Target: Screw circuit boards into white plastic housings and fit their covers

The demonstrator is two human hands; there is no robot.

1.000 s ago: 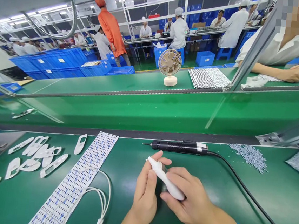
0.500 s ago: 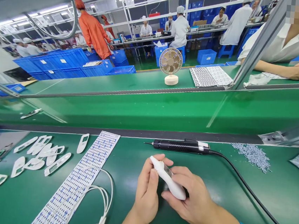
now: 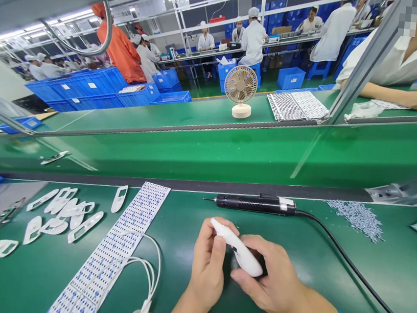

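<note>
Both hands hold one white plastic device (image 3: 246, 258), and it is above the green tabletop (image 3: 183, 223). The left hand (image 3: 208, 269) has its grip closed around the narrow end. The grip of the right hand (image 3: 276, 276) is closed as far as the thick end allows, between thumb and fingers. Beyond them lies a black screwdriver (image 3: 253, 203) (its tip points to the left), with small pale pieces (image 3: 359, 219) heaped at its right.

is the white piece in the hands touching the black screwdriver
Apart: in the head view, green tabletop shows between the white piece and the black screwdriver.
</note>
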